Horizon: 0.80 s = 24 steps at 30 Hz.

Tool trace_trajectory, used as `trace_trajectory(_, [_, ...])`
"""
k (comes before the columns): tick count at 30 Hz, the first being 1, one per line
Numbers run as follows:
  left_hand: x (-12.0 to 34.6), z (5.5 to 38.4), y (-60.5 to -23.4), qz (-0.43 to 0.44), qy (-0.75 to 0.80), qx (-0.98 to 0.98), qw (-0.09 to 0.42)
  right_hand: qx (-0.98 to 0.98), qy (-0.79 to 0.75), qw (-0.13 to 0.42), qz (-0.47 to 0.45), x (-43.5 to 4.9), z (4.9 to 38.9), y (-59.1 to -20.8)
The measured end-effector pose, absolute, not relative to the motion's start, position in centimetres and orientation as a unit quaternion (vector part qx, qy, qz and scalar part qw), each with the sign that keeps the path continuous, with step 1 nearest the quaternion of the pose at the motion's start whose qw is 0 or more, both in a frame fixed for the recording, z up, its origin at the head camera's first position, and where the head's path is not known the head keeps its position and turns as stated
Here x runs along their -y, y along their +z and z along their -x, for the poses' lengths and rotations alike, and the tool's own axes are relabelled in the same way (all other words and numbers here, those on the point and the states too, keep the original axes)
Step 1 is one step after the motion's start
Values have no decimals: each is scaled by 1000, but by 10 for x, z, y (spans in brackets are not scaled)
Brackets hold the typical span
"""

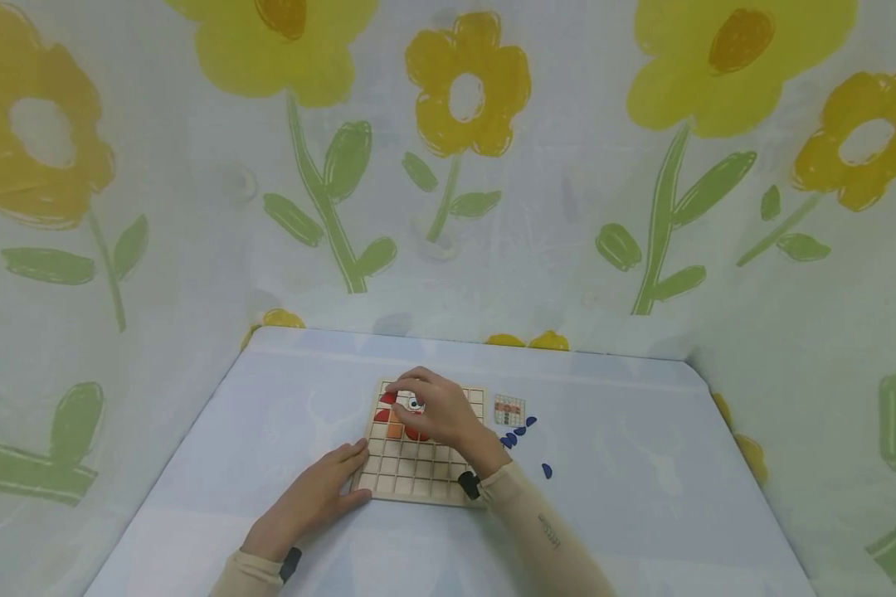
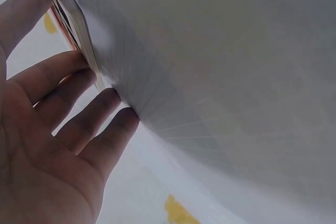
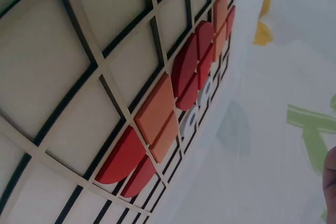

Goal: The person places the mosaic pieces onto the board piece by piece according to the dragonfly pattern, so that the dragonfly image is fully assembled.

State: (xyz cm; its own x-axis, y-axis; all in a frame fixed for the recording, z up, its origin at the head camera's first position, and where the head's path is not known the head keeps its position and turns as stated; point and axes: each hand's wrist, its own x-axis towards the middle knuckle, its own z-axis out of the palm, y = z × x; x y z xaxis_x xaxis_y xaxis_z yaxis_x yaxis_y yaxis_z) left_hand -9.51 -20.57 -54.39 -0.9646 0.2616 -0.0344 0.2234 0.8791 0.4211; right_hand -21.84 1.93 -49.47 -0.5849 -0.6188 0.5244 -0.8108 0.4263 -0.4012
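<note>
A wooden grid board (image 1: 418, 481) lies on the table. My left hand (image 1: 314, 493) rests at its left edge, with the fingertips (image 2: 126, 116) touching the board's side in the left wrist view. Over the upper part hovers my right hand (image 1: 448, 412), thumb and fingers curved apart, with no piece visible between them. Red pieces (image 3: 123, 156), orange square pieces (image 3: 155, 107) and white eye pieces (image 3: 190, 122) sit in the board's cells. The right hand covers some of these in the head view; only a sliver of it shows in the right wrist view.
A small pattern card (image 1: 509, 410) lies just right of the board. Several blue half-round pieces (image 1: 509, 439) are scattered beside it, one blue piece (image 1: 547, 471) farther right. A flower-printed curtain (image 1: 523, 224) stands behind the table.
</note>
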Motion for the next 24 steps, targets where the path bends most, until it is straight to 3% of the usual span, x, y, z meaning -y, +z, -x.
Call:
trace_trajectory(11, [209,95,-543,-147,222,-963,44,904,181,-16,-388,11,228,-502])
trace_trajectory(24, [208,95,-539,-144,225,-962,53,915,130,-78,-375,26,228,-517])
